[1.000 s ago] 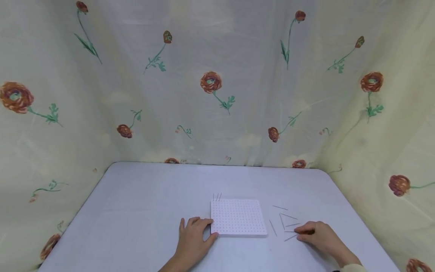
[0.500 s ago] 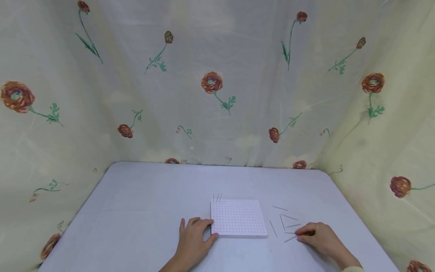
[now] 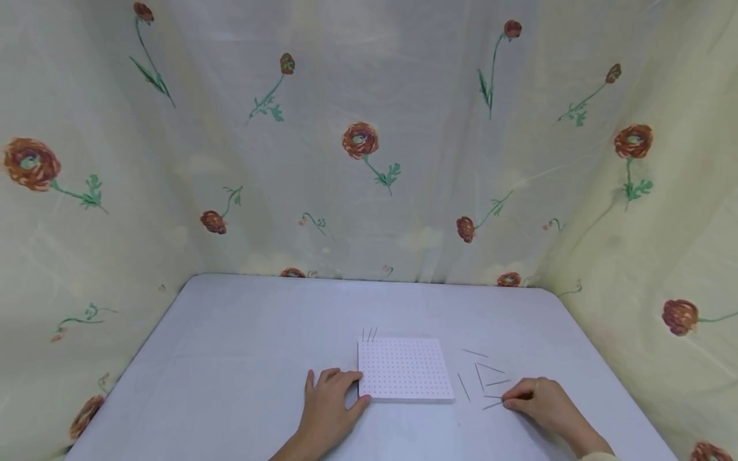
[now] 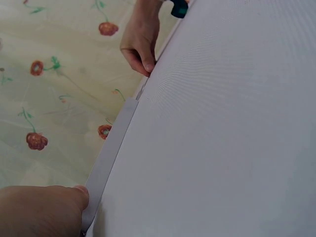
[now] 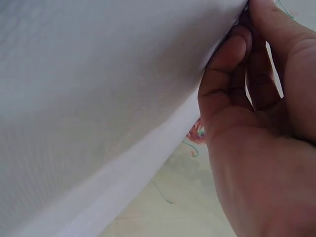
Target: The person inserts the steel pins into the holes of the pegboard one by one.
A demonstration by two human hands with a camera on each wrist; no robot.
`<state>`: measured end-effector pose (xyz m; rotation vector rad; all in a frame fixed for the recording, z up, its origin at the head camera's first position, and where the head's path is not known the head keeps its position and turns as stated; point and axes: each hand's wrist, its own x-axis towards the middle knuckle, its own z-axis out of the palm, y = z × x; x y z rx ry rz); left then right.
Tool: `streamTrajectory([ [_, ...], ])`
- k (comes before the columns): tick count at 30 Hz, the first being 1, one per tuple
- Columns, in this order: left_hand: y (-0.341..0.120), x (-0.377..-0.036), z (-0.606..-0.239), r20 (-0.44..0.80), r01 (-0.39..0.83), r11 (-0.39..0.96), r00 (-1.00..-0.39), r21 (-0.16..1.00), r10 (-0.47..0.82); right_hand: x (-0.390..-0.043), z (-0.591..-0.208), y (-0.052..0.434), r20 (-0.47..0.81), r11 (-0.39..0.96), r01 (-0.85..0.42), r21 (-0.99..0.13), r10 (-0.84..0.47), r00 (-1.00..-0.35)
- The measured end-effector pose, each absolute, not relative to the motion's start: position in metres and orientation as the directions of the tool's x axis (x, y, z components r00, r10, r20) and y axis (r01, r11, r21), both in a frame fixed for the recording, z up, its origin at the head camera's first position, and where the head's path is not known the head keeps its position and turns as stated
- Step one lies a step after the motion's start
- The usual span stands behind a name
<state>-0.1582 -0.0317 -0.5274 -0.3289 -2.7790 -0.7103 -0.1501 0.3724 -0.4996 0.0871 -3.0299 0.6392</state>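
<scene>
A white square board (image 3: 406, 370) with a grid of small holes or dots lies flat on the white table. My left hand (image 3: 330, 406) rests against its left side, thumb at the near corner and forefinger farther up; the left wrist view shows the thumb (image 4: 79, 196) touching the board's edge. To the right of the board, my right hand (image 3: 544, 404) pinches the end of a thin stick (image 3: 492, 397) between thumb and forefinger. Another thin stick (image 3: 492, 406) reaches to the same fingertips; whether it is held too, I cannot tell. In the right wrist view the fingertips are partly hidden.
Several more thin sticks (image 3: 464, 387) lie loose between the board and my right hand. A few thin sticks (image 3: 369, 334) stand at the board's far left corner. A flowered curtain (image 3: 415, 192) surrounds the table (image 3: 230, 358) at the back and sides.
One stick at my right fingertips has shifted slightly nearer to me, and the right hand has edged a little to the right. My left hand stays on the board's edge.
</scene>
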Motion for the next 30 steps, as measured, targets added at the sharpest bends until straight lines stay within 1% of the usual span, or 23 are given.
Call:
streamTrajectory([
  [11,-0.0314,-0.1594,-0.5319,0.306,0.282,0.856,-0.939,0.434,0.154,-0.1496,-0.5016,0.3722,0.048,0.913,-0.096,-0.397,-0.084,-0.995],
  [17,-0.0315,-0.1587,-0.5316,0.304,0.278,0.856,-0.941,0.436,0.151,-0.1490,-0.5009,0.3685,0.016,0.910,-0.077,-0.407,-0.078,-0.997],
  [23,-0.0321,-0.1576,-0.5313,0.313,0.288,0.851,-0.937,0.439,0.155,-0.1486,-0.5020,0.3660,0.009,0.914,-0.098,-0.394,-0.103,-0.995],
  [30,-0.0318,-0.1584,-0.5292,0.312,0.293,0.849,-0.936,0.441,0.160,-0.1506,-0.4999,0.3630,-0.012,0.921,-0.088,-0.381,-0.100,-0.995],
])
